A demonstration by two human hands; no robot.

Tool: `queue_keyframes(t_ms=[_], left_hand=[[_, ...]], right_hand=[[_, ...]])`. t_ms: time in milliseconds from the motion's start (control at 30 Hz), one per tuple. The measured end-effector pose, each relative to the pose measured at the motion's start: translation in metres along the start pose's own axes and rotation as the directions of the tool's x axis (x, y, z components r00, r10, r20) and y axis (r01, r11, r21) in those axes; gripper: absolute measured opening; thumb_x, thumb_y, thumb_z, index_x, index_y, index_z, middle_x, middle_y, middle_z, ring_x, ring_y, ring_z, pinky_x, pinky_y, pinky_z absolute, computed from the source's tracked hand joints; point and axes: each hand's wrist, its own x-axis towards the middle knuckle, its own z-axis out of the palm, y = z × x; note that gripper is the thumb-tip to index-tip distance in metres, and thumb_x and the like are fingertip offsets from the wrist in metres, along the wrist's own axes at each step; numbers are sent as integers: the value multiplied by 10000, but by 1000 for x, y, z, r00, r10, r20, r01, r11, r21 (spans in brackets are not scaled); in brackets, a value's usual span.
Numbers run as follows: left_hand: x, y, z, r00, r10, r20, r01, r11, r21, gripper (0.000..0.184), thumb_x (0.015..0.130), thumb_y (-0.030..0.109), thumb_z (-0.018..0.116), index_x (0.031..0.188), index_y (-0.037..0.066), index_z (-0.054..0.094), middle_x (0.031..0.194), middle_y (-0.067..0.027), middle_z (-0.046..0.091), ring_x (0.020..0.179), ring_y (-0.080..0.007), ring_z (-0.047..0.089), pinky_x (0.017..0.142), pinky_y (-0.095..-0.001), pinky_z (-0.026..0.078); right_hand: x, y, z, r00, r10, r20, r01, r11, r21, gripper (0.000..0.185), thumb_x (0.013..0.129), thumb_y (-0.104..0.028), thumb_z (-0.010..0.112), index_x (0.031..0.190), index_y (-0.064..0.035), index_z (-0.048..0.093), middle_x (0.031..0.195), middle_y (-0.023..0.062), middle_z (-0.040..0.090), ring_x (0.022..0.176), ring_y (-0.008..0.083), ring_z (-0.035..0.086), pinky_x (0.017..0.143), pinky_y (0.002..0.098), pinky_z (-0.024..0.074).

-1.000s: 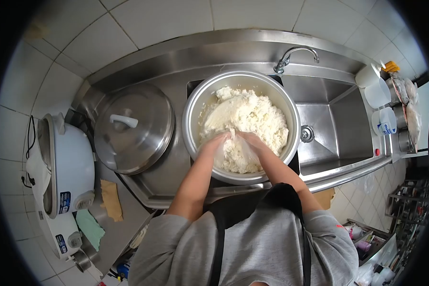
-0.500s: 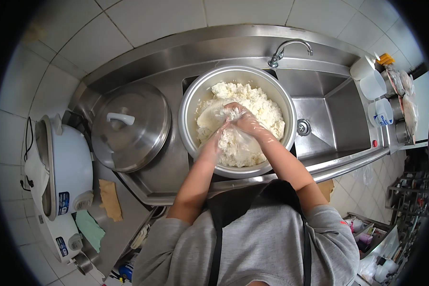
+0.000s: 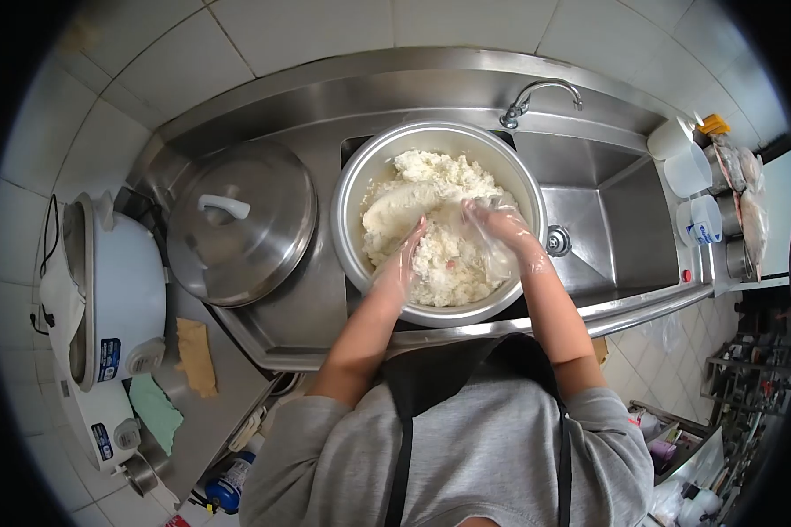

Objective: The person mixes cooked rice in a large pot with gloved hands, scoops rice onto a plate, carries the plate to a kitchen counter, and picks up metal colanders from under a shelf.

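Observation:
A wide metal pot (image 3: 350,255) holds a heap of white cooked rice (image 3: 439,167). Both of my hands are inside its rim, in thin clear plastic gloves. My left hand (image 3: 402,262) rests at the near left of the rice, its fingers stretched out along the grains. On the right side, my right hand (image 3: 503,230) touches the rice with its fingers apart and a little bent; loose glove plastic hangs around it. Between and beyond them lies a smooth pale oblong shape (image 3: 397,209); whether it is pressed rice or a flat tool I cannot tell.
A domed steel lid (image 3: 237,255) with a white handle lies left of the pot. To the right is a sink basin (image 3: 628,220) under a curved faucet (image 3: 545,86). White plastic containers (image 3: 687,169) line the right edge. Rice cookers (image 3: 127,290) and cloths (image 3: 195,356) are at far left.
My hands, which were together over the middle of the rice, have moved apart. The right hand has gone right, the left slightly nearer. The view has shifted a little.

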Motion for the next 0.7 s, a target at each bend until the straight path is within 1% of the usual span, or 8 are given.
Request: queue_keyframes(t_ms=[67, 133, 200, 233, 433, 500, 533, 700], left_hand=[[-3, -3, 2, 999, -8, -36, 10, 999, 39, 512, 823, 417, 529, 1229, 119, 435, 1158, -120, 512, 995, -280, 543, 791, -427, 481], [-5, -4, 18, 952, 0, -307, 91, 955, 283, 609, 768, 498, 553, 1231, 121, 433, 1184, -113, 496, 1035, -275, 513, 827, -483, 425], [-9, -5, 38, 834, 82, -545, 229, 848, 477, 707, 713, 580, 577, 1232, 123, 431, 1209, -106, 479, 1074, -270, 483, 863, -539, 368], [-2, -5, 49, 687, 132, -715, 381, 772, 509, 757, 648, 589, 639, 1214, 120, 455, 1208, -103, 480, 1076, -279, 476, 868, -537, 341], [6, -8, 46, 922, 232, -309, 87, 655, 750, 507, 750, 285, 661, 1178, 75, 488, 1106, -74, 542, 1007, -197, 515, 858, -352, 397], [31, -18, -1, 931, 315, -186, -11, 531, 847, 449, 763, 204, 630, 1165, 56, 498, 1034, -77, 569, 937, -159, 526, 799, -287, 402], [36, -20, -7, 929, 351, -119, -62, 463, 884, 422, 769, 163, 615, 1158, 47, 503, 999, -78, 583, 902, -140, 531, 770, -254, 405], [40, -27, -5, 970, 194, -147, -9, 632, 775, 442, 769, 145, 607, 1176, 21, 484, 1026, -74, 565, 909, -128, 519, 775, -276, 407]], right_hand=[[-3, 18, 5, 957, -281, 73, 275, 958, 81, 363, 794, -377, 577, 1052, -122, 598, 927, 168, 615, 832, 284, 574, 791, 388, 420], [-14, 15, 22, 928, -367, 69, 371, 927, -54, 363, 810, -253, 567, 1153, -140, 524, 1098, 166, 555, 955, 300, 552, 842, 377, 414], [-12, 27, 47, 880, -475, 17, 471, 868, -154, 396, 801, -235, 572, 1179, -143, 499, 1161, 165, 518, 1009, 310, 529, 851, 369, 415], [-7, 32, 50, 895, -445, 19, 444, 888, -115, 414, 793, -220, 580, 1189, -147, 487, 1161, 171, 510, 1014, 319, 522, 850, 365, 418], [3, 38, 56, 913, -384, -134, 369, 921, -128, 480, 727, -83, 633, 1178, -132, 477, 1072, 159, 516, 1001, 278, 518, 849, 332, 422], [2, 37, 56, 927, -332, -177, 312, 941, -130, 452, 735, -133, 623, 1161, -154, 476, 1018, 189, 512, 981, 338, 516, 832, 365, 430], [1, 37, 56, 922, -323, -214, 304, 946, -115, 457, 717, -94, 634, 1145, -140, 480, 1013, 165, 522, 956, 296, 526, 816, 345, 434], [14, 54, 58, 900, -180, -398, 228, 971, 76, 361, 700, -22, 649, 1018, -113, 503, 887, 66, 559, 805, 164, 532, 706, 295, 444]])
